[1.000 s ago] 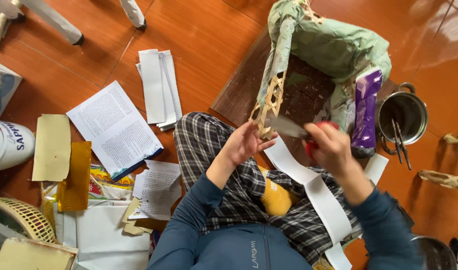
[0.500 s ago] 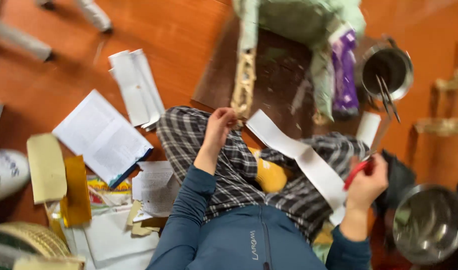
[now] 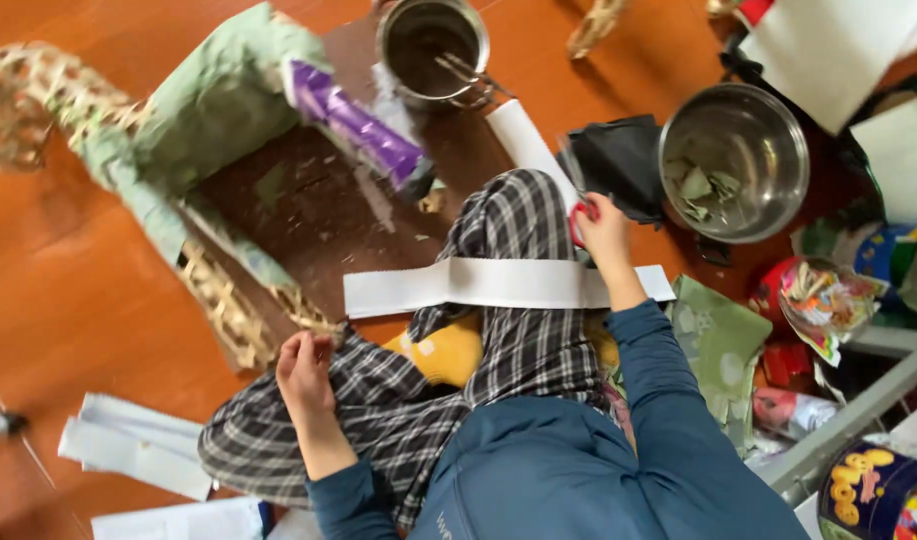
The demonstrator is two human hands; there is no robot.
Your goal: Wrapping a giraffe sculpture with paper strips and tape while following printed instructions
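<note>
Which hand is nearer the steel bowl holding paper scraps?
Right. The right hand, holding red-handled scissors, is just beside the steel bowl; the left hand rests on the knee, far across the lap.

Two round steel pots stand on the orange wooden floor: one small pot (image 3: pixel 434 50) with utensils inside near the far edge, one larger pot (image 3: pixel 734 160) holding green paper scraps toward the right. One long white paper strip (image 3: pixel 499 285) lies across the plaid-trousered legs. One pair of red-handled scissors (image 3: pixel 579 205) is in view. One purple foil packet (image 3: pixel 364 130). One woven wicker figure partly covered in green paper (image 3: pixel 194 120). Two yellow socks (image 3: pixel 444 350).
</note>
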